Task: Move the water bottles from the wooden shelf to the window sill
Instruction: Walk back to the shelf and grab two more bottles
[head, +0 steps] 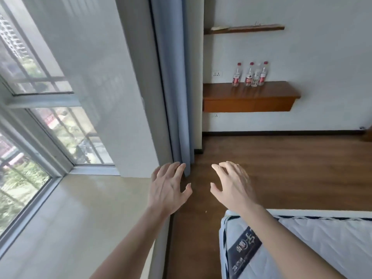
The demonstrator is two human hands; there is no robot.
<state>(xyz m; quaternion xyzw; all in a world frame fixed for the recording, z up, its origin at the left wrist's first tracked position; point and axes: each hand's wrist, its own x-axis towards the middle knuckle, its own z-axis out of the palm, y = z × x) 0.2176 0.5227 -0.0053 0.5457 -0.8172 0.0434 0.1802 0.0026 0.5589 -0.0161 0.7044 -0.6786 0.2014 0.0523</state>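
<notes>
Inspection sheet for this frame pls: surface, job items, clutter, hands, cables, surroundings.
Surface: window sill, beige and glossy, below the window.
Job's things: four water bottles, upright in a row on the wooden shelf on the far wall; three have red caps, one a pale cap.
Clutter: small items on the upper shelf, too small to tell.
Hands: left hand and right hand both held out, fingers spread, holding nothing.
Cables: nothing seen; wall socket beside the bottles.
Surroundings: blue curtain, wood floor, mattress at lower right.

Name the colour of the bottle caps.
Red caps on three bottles; the fourth's looks pale. Head view.
</notes>
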